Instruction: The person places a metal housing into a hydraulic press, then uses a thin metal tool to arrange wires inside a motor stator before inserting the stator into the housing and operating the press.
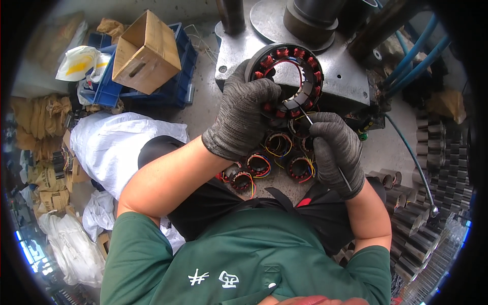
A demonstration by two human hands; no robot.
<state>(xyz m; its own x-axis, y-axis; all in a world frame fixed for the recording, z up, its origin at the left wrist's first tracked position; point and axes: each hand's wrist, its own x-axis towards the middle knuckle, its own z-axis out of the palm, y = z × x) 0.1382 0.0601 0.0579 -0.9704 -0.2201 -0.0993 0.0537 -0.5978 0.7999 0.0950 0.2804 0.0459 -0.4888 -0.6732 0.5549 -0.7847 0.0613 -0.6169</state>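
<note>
My left hand [244,109], in a dark grey knit glove, grips the left side of a motor stator [313,61]. The stator is a dark metal ring with red copper windings around its inside, held up and tilted over the front of a metal press plate. In my gloved right hand [335,145] is a thin metal rod [307,117], pinched between thumb and fingers. Its upper tip reaches the lower inner edge of the stator, and its other end passes below my palm towards the wrist. Whether the tip touches the windings is too small to tell.
Below my hands several wound stators [258,164] with coloured wires lie on the floor. The steel press base [351,91] stands ahead. A cardboard box [147,53] sits on blue crates [185,76] at left, near a white sack [117,137]. Metal cylinders [412,218] are stacked at right.
</note>
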